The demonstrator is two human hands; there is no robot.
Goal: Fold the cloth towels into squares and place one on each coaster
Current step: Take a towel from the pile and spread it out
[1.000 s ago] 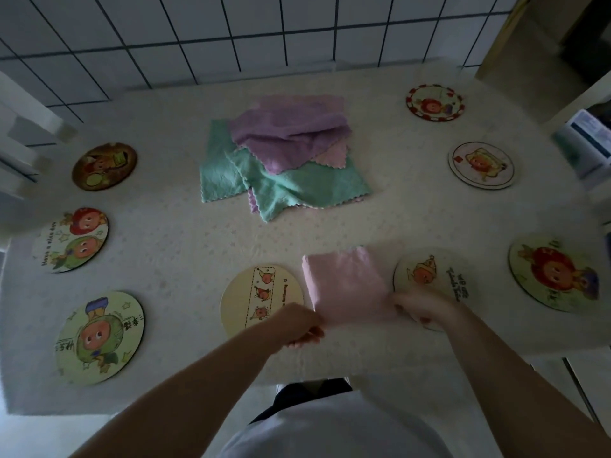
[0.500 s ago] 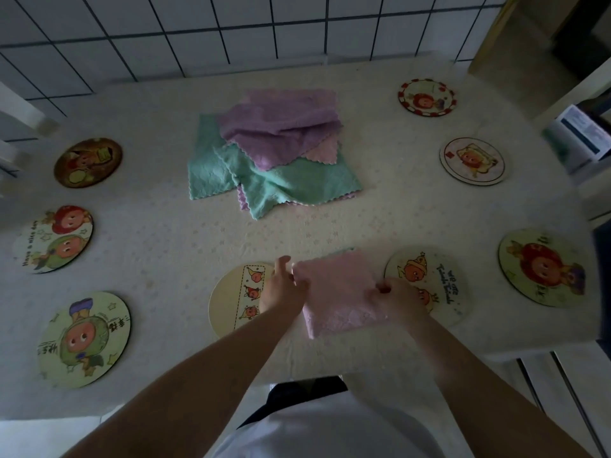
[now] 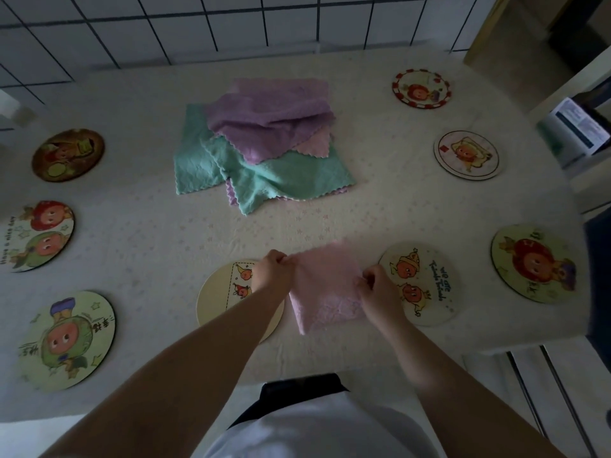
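The pink towel [image 3: 325, 287], already folded down to a rough square, lies on the tabletop [image 3: 148, 226] near its front edge, in the gap between two coasters. The left hand [image 3: 271, 272] pinches its far-left corner with curled fingers, and the right hand [image 3: 377, 285] pinches its right edge in the same way. The left hand and forearm lie over the cream coaster with a dashed strip [image 3: 216, 297], which sits just left of the towel; the coaster with two orange figures [image 3: 425, 285] sits just to the right, close to the right hand.

Further out, six more coasters ring the tabletop, three down each side, all bare. At the centre back lies the pile of unfolded towels [image 3: 264, 143], purple on top, teal beneath, with a pink corner showing.

Judging from this, the fold is nearly done and the placing on a coaster is next. The risk is that the layers slip apart when lifted, since the towel is soft and held only at two points on its edges; a loose near corner could drop open. It could also land off-centre, hanging over the coaster's rim.
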